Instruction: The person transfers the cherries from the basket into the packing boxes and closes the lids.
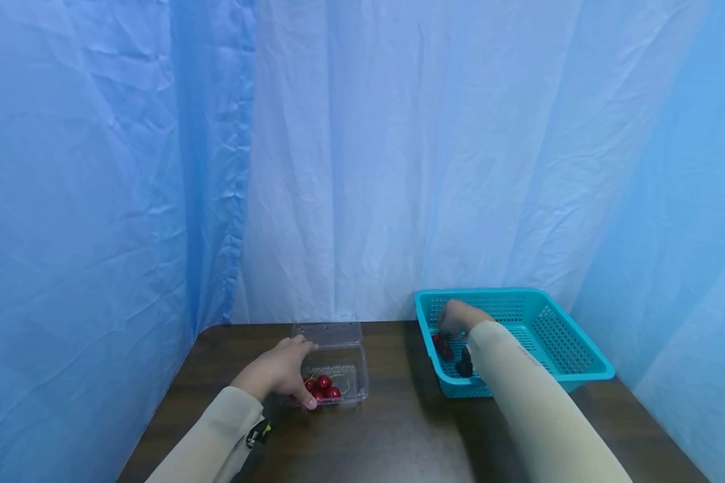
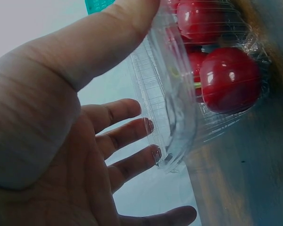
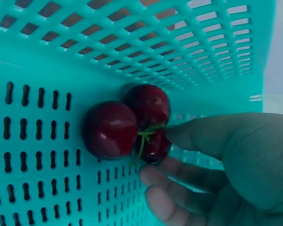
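An open clear plastic clamshell box (image 1: 355,376) stands on the table with several red cherries (image 1: 323,382) in it. My left hand (image 1: 285,367) is at the box's left side. In the left wrist view, its spread fingers (image 2: 127,127) touch the rim, and its thumb (image 2: 108,40) lies along the wall by the cherries. Over to the right, my right hand (image 1: 462,318) reaches into a turquoise basket (image 1: 580,342). Its thumb and fingertips pinch a dark red cherry (image 3: 155,146) with a green stem. Two bigger-looking cherries, one nearer (image 3: 111,131) and one behind (image 3: 148,103), lie against it.
Dark brown wooden table (image 1: 393,429) under both containers. The box's lid (image 1: 329,333) is folded back towards the curtain. Pale blue curtains (image 1: 374,168) hang behind and at both sides. The basket has slotted walls and a raised rim, and sits near the table's right edge.
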A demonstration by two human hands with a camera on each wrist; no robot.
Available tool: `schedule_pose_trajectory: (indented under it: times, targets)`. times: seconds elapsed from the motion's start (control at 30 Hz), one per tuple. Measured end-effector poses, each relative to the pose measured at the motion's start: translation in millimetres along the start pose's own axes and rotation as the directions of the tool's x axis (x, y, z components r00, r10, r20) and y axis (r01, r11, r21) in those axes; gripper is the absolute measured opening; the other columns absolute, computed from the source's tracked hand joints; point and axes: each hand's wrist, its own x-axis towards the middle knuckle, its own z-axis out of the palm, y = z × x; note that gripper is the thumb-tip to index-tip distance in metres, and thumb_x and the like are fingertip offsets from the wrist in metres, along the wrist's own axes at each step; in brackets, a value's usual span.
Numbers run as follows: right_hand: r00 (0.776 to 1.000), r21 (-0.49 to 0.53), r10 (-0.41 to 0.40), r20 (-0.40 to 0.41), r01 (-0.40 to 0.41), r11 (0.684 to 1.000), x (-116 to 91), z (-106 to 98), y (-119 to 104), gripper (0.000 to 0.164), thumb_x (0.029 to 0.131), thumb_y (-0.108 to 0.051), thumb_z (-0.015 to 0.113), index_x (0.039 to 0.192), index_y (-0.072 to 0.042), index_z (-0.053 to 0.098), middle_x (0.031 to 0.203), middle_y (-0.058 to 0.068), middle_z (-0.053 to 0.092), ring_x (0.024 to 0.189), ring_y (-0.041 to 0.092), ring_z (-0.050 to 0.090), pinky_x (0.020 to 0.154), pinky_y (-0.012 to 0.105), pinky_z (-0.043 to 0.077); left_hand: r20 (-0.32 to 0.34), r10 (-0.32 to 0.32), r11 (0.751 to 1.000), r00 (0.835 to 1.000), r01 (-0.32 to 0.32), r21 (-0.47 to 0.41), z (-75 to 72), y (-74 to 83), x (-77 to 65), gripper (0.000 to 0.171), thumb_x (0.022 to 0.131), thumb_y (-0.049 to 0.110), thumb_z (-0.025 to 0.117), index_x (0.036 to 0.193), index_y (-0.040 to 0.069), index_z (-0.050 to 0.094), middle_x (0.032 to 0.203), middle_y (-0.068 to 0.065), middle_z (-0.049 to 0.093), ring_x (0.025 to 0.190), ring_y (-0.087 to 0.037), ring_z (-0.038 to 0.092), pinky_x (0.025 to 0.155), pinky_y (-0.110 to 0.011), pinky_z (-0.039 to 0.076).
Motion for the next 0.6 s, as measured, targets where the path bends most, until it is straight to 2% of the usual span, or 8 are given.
schedule_pose_trajectory:
  times: [0.03, 0.1, 0.2, 0.27, 0.4, 0.5, 0.6]
  targets:
    - [1.000, 0.002, 0.003, 0.008, -0.003, 1.000, -1.8, -0.1, -0.6, 0.011, 0.107, -0.010, 0.075, 0.110, -0.006, 0.084, 0.095, 0.004, 0.076, 0.086, 0.022, 0.072, 0.071, 0.040, 0.069, 0.001, 0.001, 1.000, 1.000, -0.001, 0.002, 0.3, -0.3, 0.4, 0.116, 0.065, 0.034, 0.114, 0.166, 0.018, 0.058, 0.177, -0.020, 0.046, 0.163, -0.051, 0.043, 0.118, -0.076, 0.053]
    - [1.000, 0.009, 0.012, 0.021, -0.012, 1.000, -6.4, -0.4, -2.8, 0.014, 0.108, -0.009, 0.072, 0.097, -0.007, 0.080, 0.079, 0.000, 0.064, 0.075, 0.019, 0.065, 0.068, 0.037, 0.068, 0.002, 0.005, 1.000, 1.000, -0.005, 0.005, 0.5, -0.7, 1.2, 0.117, 0.065, 0.034, 0.113, 0.166, 0.018, 0.058, 0.178, -0.020, 0.045, 0.163, -0.050, 0.042, 0.118, -0.076, 0.053]
    - [1.000, 0.013, 0.009, 0.023, -0.009, 1.000, -15.5, -1.3, -7.4, 0.021, 0.109, -0.008, 0.069, 0.089, -0.008, 0.074, 0.070, -0.004, 0.051, 0.068, 0.017, 0.060, 0.067, 0.036, 0.067, 0.000, 0.006, 1.000, 1.000, -0.006, 0.007, 0.2, -1.0, 1.6, 0.117, 0.065, 0.034, 0.114, 0.166, 0.018, 0.058, 0.179, -0.020, 0.044, 0.164, -0.050, 0.041, 0.119, -0.076, 0.052]
    - [1.000, 0.013, 0.005, 0.007, -0.005, 1.000, -19.7, -0.6, -9.9, 0.021, 0.109, -0.008, 0.068, 0.089, -0.008, 0.075, 0.071, -0.003, 0.052, 0.070, 0.019, 0.063, 0.067, 0.036, 0.067, -0.003, 0.005, 1.000, 1.000, -0.005, 0.009, -0.4, -0.9, 1.5, 0.117, 0.065, 0.034, 0.114, 0.166, 0.018, 0.058, 0.178, -0.019, 0.044, 0.164, -0.050, 0.042, 0.119, -0.075, 0.052]
    - [1.000, 0.000, -0.005, -0.008, 0.005, 1.000, -22.9, 2.1, -11.5, 0.017, 0.107, -0.007, 0.070, 0.094, -0.006, 0.079, 0.083, 0.006, 0.067, 0.081, 0.025, 0.071, 0.066, 0.036, 0.067, -0.001, -0.001, 1.000, 1.000, 0.001, 0.007, -1.0, -0.4, 0.6, 0.117, 0.065, 0.034, 0.114, 0.166, 0.017, 0.058, 0.176, -0.019, 0.047, 0.162, -0.050, 0.044, 0.118, -0.075, 0.053]
    - [1.000, -0.018, -0.010, -0.001, 0.010, 1.000, -20.8, 3.7, -10.1, 0.014, 0.104, -0.004, 0.071, 0.092, -0.005, 0.080, 0.090, 0.011, 0.073, 0.084, 0.027, 0.072, 0.066, 0.036, 0.067, 0.002, 0.003, 1.000, 1.000, -0.003, 0.005, -0.9, -0.1, -0.2, 0.116, 0.065, 0.033, 0.114, 0.166, 0.017, 0.058, 0.176, -0.020, 0.046, 0.162, -0.050, 0.044, 0.118, -0.075, 0.053]
    - [1.000, -0.037, 0.003, 0.009, -0.003, 0.999, -15.5, 4.0, -8.3, 0.017, 0.103, -0.003, 0.073, 0.089, -0.008, 0.080, 0.091, 0.011, 0.075, 0.084, 0.026, 0.071, 0.067, 0.037, 0.067, 0.002, 0.011, 1.000, 1.000, -0.011, 0.006, -0.8, 0.3, -0.4, 0.115, 0.065, 0.033, 0.113, 0.165, 0.016, 0.059, 0.176, -0.020, 0.047, 0.162, -0.050, 0.043, 0.119, -0.075, 0.052]
